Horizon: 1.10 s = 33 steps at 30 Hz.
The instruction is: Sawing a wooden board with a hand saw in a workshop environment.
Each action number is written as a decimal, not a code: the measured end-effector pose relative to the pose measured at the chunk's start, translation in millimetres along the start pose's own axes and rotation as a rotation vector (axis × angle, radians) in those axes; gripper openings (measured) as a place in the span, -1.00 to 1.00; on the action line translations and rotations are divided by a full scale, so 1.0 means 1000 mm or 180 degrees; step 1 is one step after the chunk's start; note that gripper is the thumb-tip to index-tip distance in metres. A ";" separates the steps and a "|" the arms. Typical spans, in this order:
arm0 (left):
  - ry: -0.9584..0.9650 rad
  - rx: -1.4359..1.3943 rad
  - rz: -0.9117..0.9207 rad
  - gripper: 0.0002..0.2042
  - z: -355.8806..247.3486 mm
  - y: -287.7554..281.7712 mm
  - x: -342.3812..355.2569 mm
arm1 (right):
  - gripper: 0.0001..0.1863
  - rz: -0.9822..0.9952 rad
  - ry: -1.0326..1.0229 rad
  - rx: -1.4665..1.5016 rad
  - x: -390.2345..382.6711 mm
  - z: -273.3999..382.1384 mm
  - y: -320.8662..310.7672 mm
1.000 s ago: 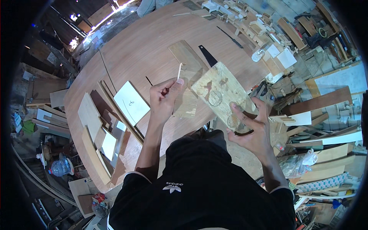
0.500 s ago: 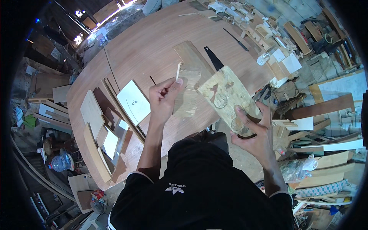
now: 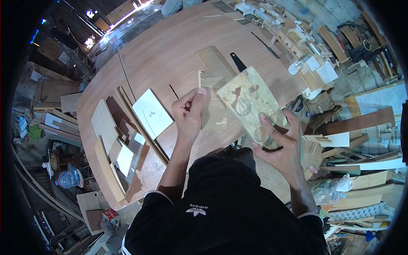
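Between the thumb and bent fingers of my left hand (image 3: 190, 110), a thin pale wooden strip (image 3: 199, 80) points upward. A greyish patch with small pale streaks shows beside it; I cannot make out what it is. My right hand (image 3: 285, 146) grips the near end of a stained, pale rectangular wooden board (image 3: 250, 100), fingers spread over its lower edge. The board is tilted above the table edge, its far corner close to the strip. Beyond both hands, a flat plank (image 3: 211, 57) lies on the table, next to a black tapered piece (image 3: 238, 63) partly hidden by the board.
On the brown table (image 3: 157, 63), a white panel (image 3: 152, 112), long narrow slats (image 3: 136, 119) and light offcuts (image 3: 104, 121) lie at the left. A thin dark bar (image 3: 265, 44) and several small wooden parts (image 3: 293, 34) are at the far right. Wood pieces crowd the floor around.
My left hand has shifted slightly right and down with the strip. The streaked patch beside it looks fainter. The board has turned a little more upright in my right hand.
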<state>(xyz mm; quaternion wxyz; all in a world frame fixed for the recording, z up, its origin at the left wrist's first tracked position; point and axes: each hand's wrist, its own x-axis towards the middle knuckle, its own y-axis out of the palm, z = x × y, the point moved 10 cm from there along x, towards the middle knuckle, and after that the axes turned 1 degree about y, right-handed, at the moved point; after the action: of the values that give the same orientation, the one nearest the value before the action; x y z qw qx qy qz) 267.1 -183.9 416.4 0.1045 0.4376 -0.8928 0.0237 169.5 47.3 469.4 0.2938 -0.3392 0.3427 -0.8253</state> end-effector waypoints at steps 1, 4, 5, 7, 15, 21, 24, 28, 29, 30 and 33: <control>0.0004 -0.0006 -0.0011 -0.76 0.003 0.000 0.001 | -0.24 0.0004 -0.0013 -0.0004 -0.001 -0.001 0.000; -0.0042 -0.0201 -0.0136 -0.75 0.015 -0.003 0.002 | -0.24 0.0044 -0.0042 -0.0119 -0.004 -0.003 0.001; -0.0001 -0.0121 -0.0123 -0.75 0.015 -0.003 0.001 | -0.23 0.0043 -0.0086 -0.0232 0.002 0.001 0.002; 0.0039 -0.0046 -0.0105 -0.74 0.010 -0.002 0.001 | -0.23 0.0040 -0.0127 -0.0350 0.003 0.004 0.003; -0.0061 0.0012 0.0049 -0.75 0.015 0.009 -0.007 | -0.23 0.0067 -0.0129 -0.0174 0.004 0.007 0.005; -0.0058 0.0015 -0.0001 -0.74 0.011 0.005 -0.003 | -0.21 0.0077 0.0023 0.0030 -0.004 -0.007 0.003; -0.0032 0.0114 0.0063 -0.74 0.009 0.004 -0.005 | -0.22 0.0064 -0.0107 -0.0093 0.006 0.005 0.002; -0.0050 0.0107 0.0045 -0.75 0.003 0.005 -0.003 | -0.24 0.0108 0.0072 0.0146 -0.005 -0.011 0.003; -0.0099 0.0059 0.0064 -0.75 0.006 0.009 -0.005 | -0.24 0.0094 -0.0067 -0.0060 0.003 -0.002 0.001; -0.0150 0.0010 0.0082 -0.76 0.007 0.012 -0.007 | -0.24 0.0080 -0.0206 -0.0265 0.007 0.005 0.001; -0.0081 0.0027 0.0046 -0.76 0.003 0.008 -0.004 | -0.24 0.0070 -0.0043 0.0014 -0.005 -0.003 0.002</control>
<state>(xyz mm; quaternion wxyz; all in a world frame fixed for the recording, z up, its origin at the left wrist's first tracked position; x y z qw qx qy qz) 263.1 -176.5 412.8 0.0911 0.4319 -0.8970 0.0227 170.6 51.1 464.3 0.3059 -0.3404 0.3427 -0.8204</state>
